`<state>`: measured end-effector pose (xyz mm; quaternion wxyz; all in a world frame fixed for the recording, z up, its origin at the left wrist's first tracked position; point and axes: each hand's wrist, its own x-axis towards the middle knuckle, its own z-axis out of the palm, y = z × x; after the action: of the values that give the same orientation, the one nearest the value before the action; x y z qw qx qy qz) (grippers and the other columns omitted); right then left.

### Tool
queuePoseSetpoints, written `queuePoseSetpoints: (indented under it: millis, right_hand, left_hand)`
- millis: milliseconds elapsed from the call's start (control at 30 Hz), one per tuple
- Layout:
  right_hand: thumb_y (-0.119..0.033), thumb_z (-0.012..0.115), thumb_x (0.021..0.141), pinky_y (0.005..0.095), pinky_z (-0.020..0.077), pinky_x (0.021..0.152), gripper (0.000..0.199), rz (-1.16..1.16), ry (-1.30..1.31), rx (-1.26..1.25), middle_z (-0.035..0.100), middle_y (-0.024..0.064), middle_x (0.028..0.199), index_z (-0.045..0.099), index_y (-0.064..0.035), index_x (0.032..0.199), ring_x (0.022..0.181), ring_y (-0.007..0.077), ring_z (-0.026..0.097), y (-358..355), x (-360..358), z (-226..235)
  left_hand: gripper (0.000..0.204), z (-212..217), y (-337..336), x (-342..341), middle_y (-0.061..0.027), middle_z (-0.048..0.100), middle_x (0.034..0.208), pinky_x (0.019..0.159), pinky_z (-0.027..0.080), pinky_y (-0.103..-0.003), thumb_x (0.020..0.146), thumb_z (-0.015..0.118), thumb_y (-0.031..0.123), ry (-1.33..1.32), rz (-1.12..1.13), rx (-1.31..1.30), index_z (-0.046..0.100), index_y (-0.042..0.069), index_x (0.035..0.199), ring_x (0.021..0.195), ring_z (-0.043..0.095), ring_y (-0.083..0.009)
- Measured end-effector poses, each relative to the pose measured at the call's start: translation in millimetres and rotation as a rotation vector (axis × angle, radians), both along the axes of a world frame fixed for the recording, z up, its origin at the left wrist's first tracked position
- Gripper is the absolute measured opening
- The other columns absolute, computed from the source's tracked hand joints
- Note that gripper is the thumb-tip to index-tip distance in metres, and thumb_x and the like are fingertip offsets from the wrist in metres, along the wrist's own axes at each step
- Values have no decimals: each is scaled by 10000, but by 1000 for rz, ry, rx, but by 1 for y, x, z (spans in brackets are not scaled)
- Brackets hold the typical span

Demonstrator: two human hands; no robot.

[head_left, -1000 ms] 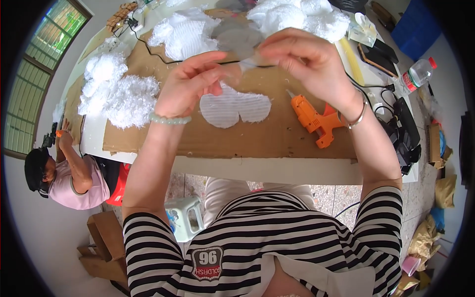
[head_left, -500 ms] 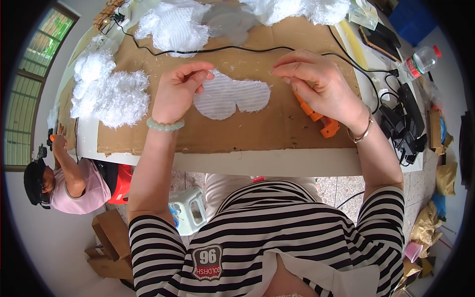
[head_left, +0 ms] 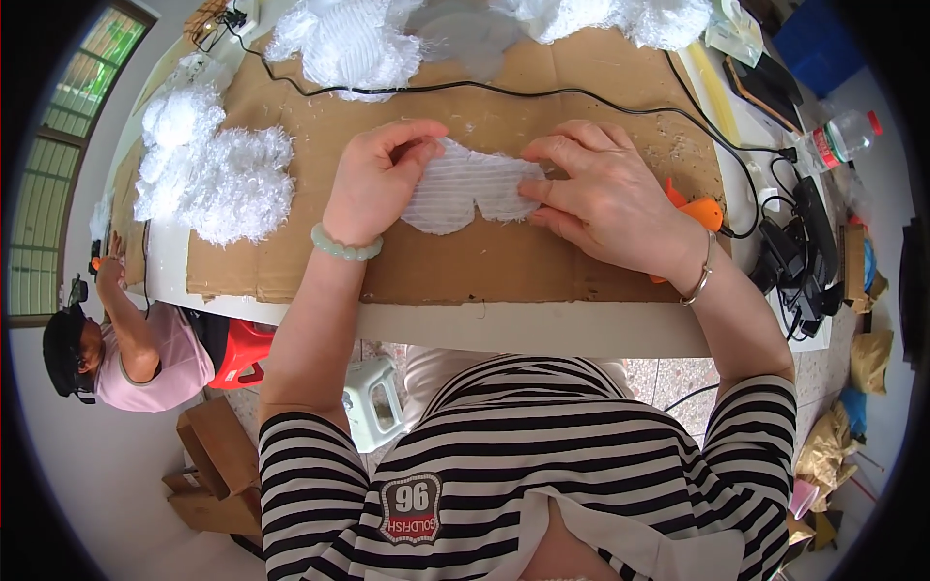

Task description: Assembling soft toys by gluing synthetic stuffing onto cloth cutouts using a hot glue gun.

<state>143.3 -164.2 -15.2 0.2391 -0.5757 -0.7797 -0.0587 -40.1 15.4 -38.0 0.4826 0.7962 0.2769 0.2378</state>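
A flat white ribbed fabric piece (head_left: 455, 198), with two rounded lobes and a notch in its lower edge, lies on the brown cardboard (head_left: 291, 276) before me. My left hand (head_left: 383, 179) is closed in a pinch at its upper left edge. My right hand (head_left: 605, 194) rests over its right end, fingers apart, fingertips touching the fabric. Behind the right hand, an orange tool (head_left: 702, 210) is partly hidden, so its kind cannot be made out.
Fluffy white fabric pieces (head_left: 228, 179) lie at the left, with more white fabric (head_left: 344, 44) at the back. A black cable (head_left: 465, 85) crosses the cardboard. At right are black adapters (head_left: 799, 247) and a plastic bottle (head_left: 843, 140). Another person (head_left: 150, 363) sits at far left.
My right hand has come down and left from above the cardboard onto the fabric's right end, its fingers spreading. My left hand has shifted slightly right along with the fabric.
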Motion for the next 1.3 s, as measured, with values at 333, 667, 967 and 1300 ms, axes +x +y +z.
queuePoseSetpoints:
  millis: [333, 667, 967, 1300]
  right_hand:
    - [-149, 705, 708, 402, 374, 913, 229, -29, -19, -56, 576, 72, 1075, 680, -73, 923, 1051, 272, 501, -2, -3, 4]
    - [-161, 706, 707, 393, 371, 917, 237, -47, -48, -44, 574, 72, 1069, 674, -75, 926, 1044, 269, 501, -2, -7, 5]
    - [-150, 708, 704, 399, 374, 905, 247, -49, -28, -25, 573, 83, 1070, 669, -79, 938, 1031, 270, 508, -2, -8, 5]
    - [-150, 708, 707, 396, 378, 896, 247, -41, -34, -64, 576, 83, 1066, 672, -76, 940, 1020, 269, 511, -3, -8, 5]
  left_hand:
    - [257, -1, 7, -11, -83, 646, 784, 604, 476, -254, 767, 606, -40, -80, 58, 166, 649, 35, 1010, 639, 588, -137]
    - [313, -4, 2, -8, -111, 628, 844, 626, 498, -295, 720, 579, -86, -106, 93, 426, 636, 52, 995, 691, 612, -207]
    - [294, -4, 2, -9, -112, 636, 809, 631, 501, -329, 731, 553, -72, -91, 123, 483, 638, 57, 982, 676, 614, -247]
    - [189, -3, 7, -11, -119, 641, 766, 611, 492, -329, 766, 581, -23, -98, 151, 567, 653, 45, 927, 656, 617, -253]
